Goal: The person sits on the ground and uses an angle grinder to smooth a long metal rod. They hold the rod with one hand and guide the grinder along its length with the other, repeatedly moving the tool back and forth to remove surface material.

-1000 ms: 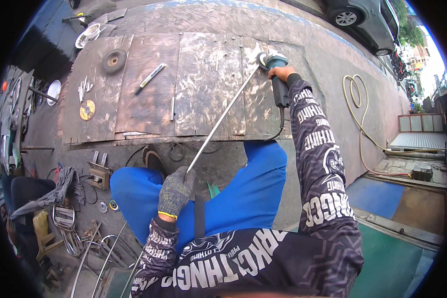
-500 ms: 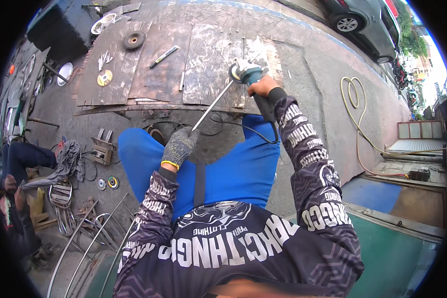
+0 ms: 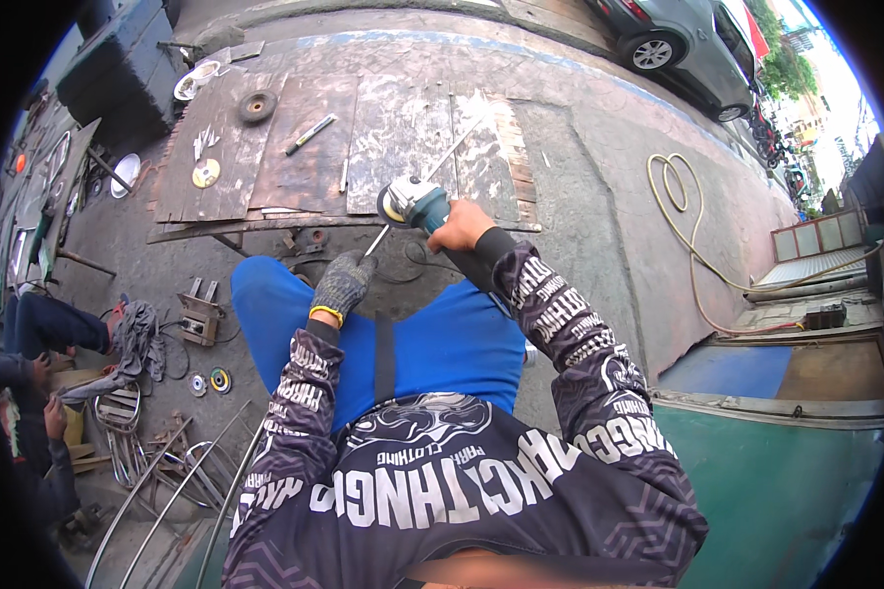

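My left hand (image 3: 344,283), in a grey knit glove with a yellow cuff, grips the near end of a thin metal rod (image 3: 452,155) that runs up and right across the worn wooden boards (image 3: 265,167). My bare right hand (image 3: 459,226) holds a teal angle grinder (image 3: 414,204). Its disc sits at the rod, just above my left hand, at the near edge of the boards. My blue-trousered knees are below both hands.
On the boards lie a dark grinding wheel (image 3: 257,105), a yellow disc (image 3: 205,174) and a marker-like tool (image 3: 310,134). A yellow hose (image 3: 680,187) coils on the concrete at right. Metal rods and scrap (image 3: 157,461) lie at lower left beside another person (image 3: 29,393). A car (image 3: 678,39) is parked beyond.
My right hand has drawn the grinder back along the rod toward me, from the far end to just above my left hand. The view has tilted so the boards sit higher.
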Demonstrator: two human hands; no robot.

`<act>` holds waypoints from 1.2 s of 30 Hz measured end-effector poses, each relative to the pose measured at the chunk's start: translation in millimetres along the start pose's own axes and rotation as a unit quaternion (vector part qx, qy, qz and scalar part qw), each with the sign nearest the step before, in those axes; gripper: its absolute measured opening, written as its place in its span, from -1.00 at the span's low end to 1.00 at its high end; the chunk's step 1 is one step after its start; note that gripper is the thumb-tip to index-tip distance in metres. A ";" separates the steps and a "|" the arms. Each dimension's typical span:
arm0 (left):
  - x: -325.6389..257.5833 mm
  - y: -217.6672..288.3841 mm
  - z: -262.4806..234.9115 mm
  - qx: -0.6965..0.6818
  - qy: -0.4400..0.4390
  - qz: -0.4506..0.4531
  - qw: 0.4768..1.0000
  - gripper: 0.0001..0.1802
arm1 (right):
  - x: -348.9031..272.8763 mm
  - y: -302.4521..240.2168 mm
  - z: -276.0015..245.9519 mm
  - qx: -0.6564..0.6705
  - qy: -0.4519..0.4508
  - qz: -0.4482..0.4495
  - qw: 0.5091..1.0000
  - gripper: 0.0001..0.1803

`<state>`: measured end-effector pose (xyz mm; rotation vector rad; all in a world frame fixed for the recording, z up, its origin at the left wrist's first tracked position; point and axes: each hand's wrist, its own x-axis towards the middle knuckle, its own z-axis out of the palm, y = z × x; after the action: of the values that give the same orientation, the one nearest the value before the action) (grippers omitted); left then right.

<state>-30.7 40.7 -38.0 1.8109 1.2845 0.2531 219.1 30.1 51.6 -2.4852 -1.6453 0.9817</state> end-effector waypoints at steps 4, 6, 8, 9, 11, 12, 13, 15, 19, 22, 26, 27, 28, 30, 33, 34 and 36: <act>-0.8 -4.9 2.7 0.009 0.030 0.019 0.999 -0.50 | 6.2 8.0 -7.5 0.020 0.003 0.006 1.000 -0.17; -0.4 -8.9 7.5 0.012 0.044 0.031 0.998 -0.52 | 17.9 15.3 -15.4 0.010 0.016 0.028 0.999 -0.21; 0.1 -10.6 9.1 0.040 0.050 0.066 0.996 -0.53 | 33.2 26.6 -26.2 0.001 0.033 0.053 0.998 -0.23; -0.2 -9.4 9.5 0.023 0.061 0.076 0.995 -0.53 | 43.3 32.6 -33.3 0.010 0.040 0.067 0.997 -0.21; -2.3 -3.8 7.8 0.017 0.076 0.081 0.994 -0.55 | 64.8 47.2 -50.3 0.003 0.049 0.087 0.995 -0.21; -4.9 0.4 6.3 0.012 0.071 0.065 0.995 -0.55 | 77.5 54.1 -59.7 -0.008 0.039 0.108 0.993 -0.23; -7.6 5.4 4.5 0.007 0.066 0.048 0.997 -0.56 | 90.8 61.0 -68.8 -0.020 0.029 0.128 0.991 -0.25; -11.9 15.7 -0.5 -0.003 0.055 0.022 0.998 -0.56 | 117.3 75.9 -83.0 -0.026 0.045 0.151 0.987 -0.33; -12.3 31.4 -9.8 -0.015 0.052 0.008 0.999 -0.62 | 176.7 106.9 -113.8 -0.036 0.048 0.166 0.984 -0.33; -5.1 36.0 -12.6 -0.020 0.048 -0.014 0.999 -0.69 | 224.3 130.7 -134.9 -0.013 0.052 0.190 0.980 -0.28; -3.6 34.2 -11.9 -0.049 0.041 -0.027 0.998 -0.71 | 274.1 158.9 -155.1 0.007 0.070 0.221 0.973 -0.22; -8.1 32.7 -12.3 -0.036 0.045 -0.007 0.998 -0.71 | 275.4 166.7 -157.0 0.028 0.096 0.197 0.975 -0.28; -13.5 31.0 -13.7 -0.015 0.058 0.024 0.998 -0.71 | 277.8 171.8 -157.3 0.060 0.097 0.201 0.973 -0.33; -23.1 30.5 -15.4 -0.005 0.052 0.019 0.998 -0.71 | 280.5 178.5 -158.3 0.107 0.093 0.222 0.965 -0.33; -31.4 36.4 -17.5 -0.032 0.013 -0.056 0.998 -0.70 | 279.4 179.4 -159.2 0.143 0.068 0.232 0.960 -0.25; -29.5 38.3 -18.5 -0.036 0.012 -0.058 0.998 -0.69 | 279.0 177.2 -159.8 0.145 0.065 0.231 0.960 -0.26; -20.4 39.2 -21.1 -0.043 0.014 -0.059 0.997 -0.71 | 278.4 168.4 -161.1 0.153 0.067 0.236 0.957 -0.31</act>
<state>-26.4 31.5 10.0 1.6574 1.3736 0.2646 509.7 238.2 -12.0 -2.6927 -0.7983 0.9769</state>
